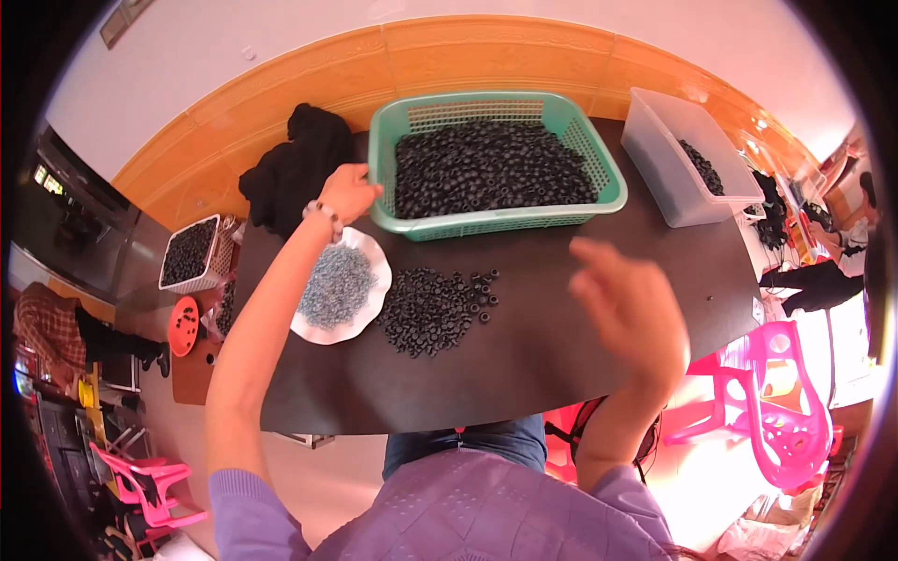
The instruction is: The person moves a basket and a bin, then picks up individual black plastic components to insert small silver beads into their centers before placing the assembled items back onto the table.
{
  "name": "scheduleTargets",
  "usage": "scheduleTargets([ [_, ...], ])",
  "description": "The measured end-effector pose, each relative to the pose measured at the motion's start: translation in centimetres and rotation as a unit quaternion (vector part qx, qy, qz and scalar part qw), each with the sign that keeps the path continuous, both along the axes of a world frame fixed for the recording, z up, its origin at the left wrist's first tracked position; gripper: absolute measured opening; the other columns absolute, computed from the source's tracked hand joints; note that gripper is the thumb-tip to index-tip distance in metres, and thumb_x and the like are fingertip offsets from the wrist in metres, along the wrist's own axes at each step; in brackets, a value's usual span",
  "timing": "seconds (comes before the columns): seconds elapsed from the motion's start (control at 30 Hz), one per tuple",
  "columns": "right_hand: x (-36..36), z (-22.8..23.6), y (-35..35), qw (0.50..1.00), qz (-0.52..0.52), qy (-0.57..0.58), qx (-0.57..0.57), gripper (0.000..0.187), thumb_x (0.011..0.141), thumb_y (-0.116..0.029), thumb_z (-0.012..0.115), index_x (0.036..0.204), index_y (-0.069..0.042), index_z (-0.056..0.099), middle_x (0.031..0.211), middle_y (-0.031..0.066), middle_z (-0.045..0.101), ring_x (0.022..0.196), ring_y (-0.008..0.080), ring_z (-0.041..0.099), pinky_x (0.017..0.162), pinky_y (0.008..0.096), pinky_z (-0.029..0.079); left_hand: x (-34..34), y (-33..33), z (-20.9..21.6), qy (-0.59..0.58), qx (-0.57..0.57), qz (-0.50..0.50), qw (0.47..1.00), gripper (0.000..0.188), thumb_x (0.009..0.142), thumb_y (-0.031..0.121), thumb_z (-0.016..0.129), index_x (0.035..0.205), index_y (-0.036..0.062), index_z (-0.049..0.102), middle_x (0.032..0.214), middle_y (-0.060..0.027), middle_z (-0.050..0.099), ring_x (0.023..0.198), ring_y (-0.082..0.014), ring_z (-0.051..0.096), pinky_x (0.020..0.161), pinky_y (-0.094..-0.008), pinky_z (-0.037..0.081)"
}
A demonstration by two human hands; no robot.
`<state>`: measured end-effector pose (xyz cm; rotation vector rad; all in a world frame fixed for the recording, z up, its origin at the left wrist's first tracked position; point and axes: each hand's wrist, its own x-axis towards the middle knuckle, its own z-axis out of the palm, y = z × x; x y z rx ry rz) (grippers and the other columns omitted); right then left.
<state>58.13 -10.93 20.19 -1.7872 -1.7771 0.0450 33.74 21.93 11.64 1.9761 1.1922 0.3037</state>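
Observation:
My left hand [350, 194], with a bead bracelet at the wrist, is closed at the left rim of a green plastic basket [505, 217]. The basket is heaped with small black ring-shaped pieces [491, 168]. Below that hand, a white wavy-edged plate [379, 264] holds many tiny grey-blue pieces [335, 285], partly hidden by my left forearm. A loose pile of the same black pieces [432, 313] lies on the dark table beside the plate. To the right, my right hand [636, 309] hovers over the table, blurred, its fingers partly stretched and apart, holding nothing visible.
Black cloth [304, 168] lies behind my left hand. A translucent bin [692, 192] with black pieces stands at the back right. Left of the table are a white basket [221, 252] and a red dish [183, 327]. Pink chairs [790, 411] stand right. Another person [56, 323] is far left.

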Motion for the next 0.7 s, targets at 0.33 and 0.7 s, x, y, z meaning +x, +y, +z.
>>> scheduleTargets([
  [0.33, 6.0, -3.2, 14.1, 0.976, 0.127, -0.052, -0.168, 0.031, 0.085, -0.021, 0.063, 0.107, 0.002, 0.063, 0.088, 0.0175, 0.067, 0.081, 0.0274, 0.065, 0.075, 0.0341, 0.050, 1.6, 0.7, -0.4, -0.119, -0.042, -0.041, 0.991, 0.045, 0.092, 0.016, 0.056, 0.135, 0.0073, 0.047, 0.097, 0.0011, 0.066, 0.081, -0.0083, 0.060, 0.066, -0.0255, 0.051],
  [0.7, 24.2, 1.9, 11.8, 0.880, -0.424, -0.138, -0.164, 0.043, 0.080, -0.041, 0.065, 0.101, -0.004, 0.067, 0.101, 0.0179, 0.067, 0.097, 0.0336, 0.064, 0.084, 0.0433, 0.050, 0.3, 0.3, -2.3, -0.167, 0.010, -0.009, 0.986, 0.053, 0.096, 0.015, 0.049, 0.143, -0.0012, 0.032, 0.101, -0.0027, 0.064, 0.071, -0.0068, 0.062, 0.050, -0.0226, 0.049],
])
